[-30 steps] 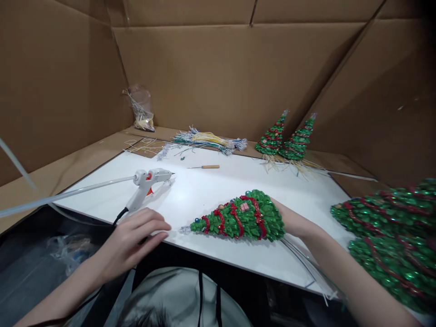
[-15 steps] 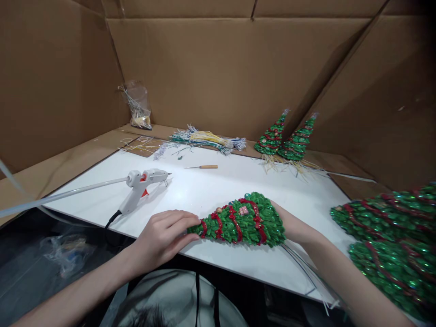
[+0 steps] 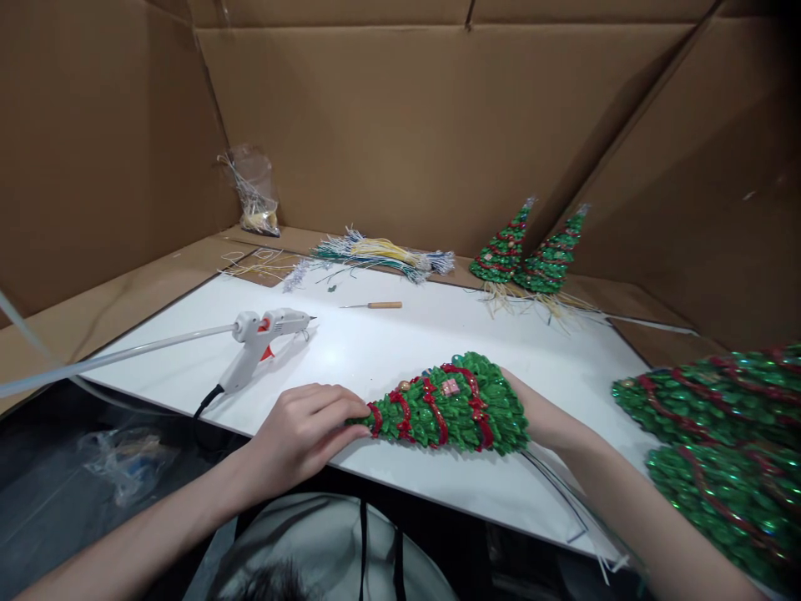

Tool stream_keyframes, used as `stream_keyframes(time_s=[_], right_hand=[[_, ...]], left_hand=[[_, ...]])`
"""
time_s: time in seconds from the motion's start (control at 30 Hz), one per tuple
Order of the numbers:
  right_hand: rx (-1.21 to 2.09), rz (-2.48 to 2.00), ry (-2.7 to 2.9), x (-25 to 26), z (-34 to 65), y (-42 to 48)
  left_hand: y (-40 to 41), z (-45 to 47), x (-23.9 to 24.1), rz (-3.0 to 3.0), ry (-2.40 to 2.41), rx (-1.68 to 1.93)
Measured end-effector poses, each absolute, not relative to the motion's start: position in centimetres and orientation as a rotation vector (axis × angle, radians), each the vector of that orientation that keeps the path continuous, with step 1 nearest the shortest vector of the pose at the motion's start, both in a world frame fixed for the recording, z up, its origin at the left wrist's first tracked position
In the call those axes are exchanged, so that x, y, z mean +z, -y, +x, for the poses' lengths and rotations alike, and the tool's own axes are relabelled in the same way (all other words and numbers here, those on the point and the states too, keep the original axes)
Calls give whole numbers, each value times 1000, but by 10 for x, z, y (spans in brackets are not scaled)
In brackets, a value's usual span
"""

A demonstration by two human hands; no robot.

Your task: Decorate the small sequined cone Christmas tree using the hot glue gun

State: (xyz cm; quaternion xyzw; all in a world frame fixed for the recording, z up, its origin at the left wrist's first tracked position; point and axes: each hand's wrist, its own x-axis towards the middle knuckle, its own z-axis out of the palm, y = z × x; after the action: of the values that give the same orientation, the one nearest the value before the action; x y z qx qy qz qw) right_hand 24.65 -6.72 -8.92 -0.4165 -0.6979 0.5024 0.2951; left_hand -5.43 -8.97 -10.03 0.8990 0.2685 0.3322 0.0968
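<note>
A green decorative Christmas tree (image 3: 431, 411) with red garlands, small baubles and a pink gift lies on its side at the table's front edge. Its narrow tip is pinched between the thumb and fingers of my left hand (image 3: 316, 426). My right hand (image 3: 531, 413) reaches behind the tree's wide base, which hides the fingers, so their grip cannot be seen. Thin wires (image 3: 560, 484) trail from the base beneath my right forearm.
A white glue gun (image 3: 266, 334) with a long glue stick rests at left. An awl (image 3: 375, 305) lies mid-table, with bundled wires (image 3: 388, 252) behind it. Two trees (image 3: 501, 250) stand at the back right; larger trees (image 3: 719, 492) lie at right. A plastic bag (image 3: 255, 196) leans on cardboard.
The view has shifted very slightly. Both hands and the tree stay almost where they were, with the same hold at the tip.
</note>
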Motion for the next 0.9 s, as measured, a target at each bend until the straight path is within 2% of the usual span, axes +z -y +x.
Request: stream_keyframes(time_s=[0.9], right_hand=[[1366, -1223, 1681, -89, 242, 71]], left_hand=[[86, -49, -93, 2562, -830, 874]])
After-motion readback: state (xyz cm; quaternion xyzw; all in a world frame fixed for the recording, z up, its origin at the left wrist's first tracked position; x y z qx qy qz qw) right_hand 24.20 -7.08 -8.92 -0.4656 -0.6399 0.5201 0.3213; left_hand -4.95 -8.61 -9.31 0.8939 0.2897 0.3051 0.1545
